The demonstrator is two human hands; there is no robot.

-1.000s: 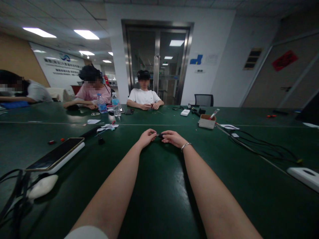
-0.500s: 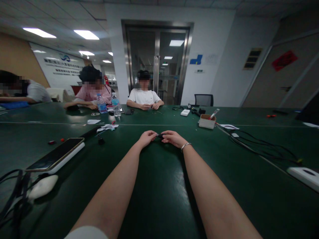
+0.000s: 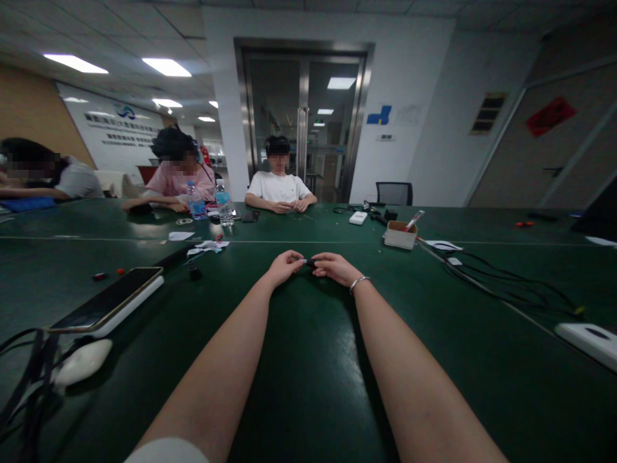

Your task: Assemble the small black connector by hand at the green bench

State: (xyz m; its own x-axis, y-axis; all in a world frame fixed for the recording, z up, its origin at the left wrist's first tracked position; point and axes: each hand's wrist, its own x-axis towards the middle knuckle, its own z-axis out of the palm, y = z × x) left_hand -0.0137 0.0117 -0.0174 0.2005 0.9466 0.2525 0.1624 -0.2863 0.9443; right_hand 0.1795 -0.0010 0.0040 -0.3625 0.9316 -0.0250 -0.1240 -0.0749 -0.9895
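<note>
We see both hands out ahead over the green surface [image 3: 308, 386], fingertips close together. Left hand [image 3: 283, 269] pinches the pale end of a small dark piece [image 3: 311, 263] between thumb and fingers; right hand [image 3: 336, 268] pinches its dark end, silver bracelet [image 3: 359, 283] on that wrist. Piece sits in the narrow gap between the hands, lying roughly sideways; too small for us to tell what it is. Left of the hands, nearer us, we get a phone [image 3: 113, 297] on a white slab [image 3: 132, 306], plus a white rounded object [image 3: 84, 362] by dark straps. Paper scraps [image 3: 208, 247] lie left and a bit beyond the hands, two water bottles [image 3: 196, 202] farther out. Beyond and right of the hands: small open box [image 3: 400, 239] with a pen-like item [image 3: 415, 220] leaning in it; black cables [image 3: 511, 281] right. Straight across, a person in a white shirt [image 3: 278, 188] sits at the far side.
</note>
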